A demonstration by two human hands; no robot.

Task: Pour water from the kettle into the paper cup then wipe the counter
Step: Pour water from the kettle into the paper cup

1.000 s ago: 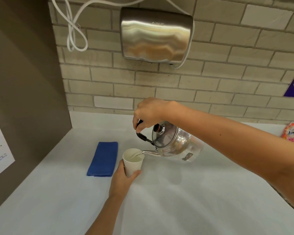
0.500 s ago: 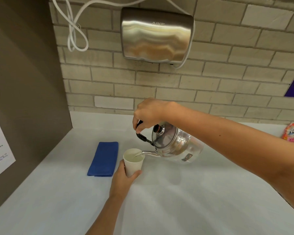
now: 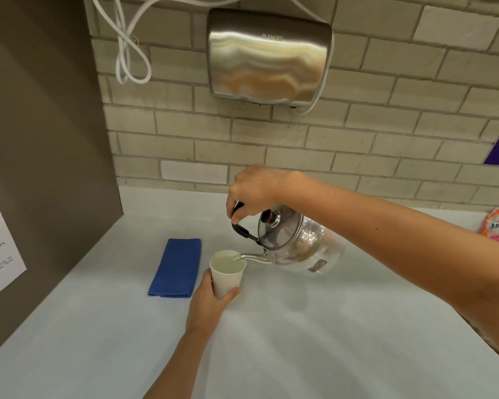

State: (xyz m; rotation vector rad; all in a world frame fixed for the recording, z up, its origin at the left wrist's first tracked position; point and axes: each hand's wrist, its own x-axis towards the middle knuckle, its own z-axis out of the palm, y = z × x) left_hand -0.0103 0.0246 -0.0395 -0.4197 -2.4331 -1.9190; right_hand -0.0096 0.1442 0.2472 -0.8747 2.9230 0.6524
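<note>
Gripping the black handle of the kettle [image 3: 297,246] with the right hand [image 3: 254,191], tilting it so the spout hangs over the rim at 3 o'clock of the paper cup [image 3: 226,272]. Wrapping the left hand [image 3: 211,300] around the cup's lower wall, steadying it on the counter [image 3: 329,341] (a thin stream running into it). Lying flat at 9 o'clock of the cup, just beside it: a folded blue cloth [image 3: 177,267].
</note>
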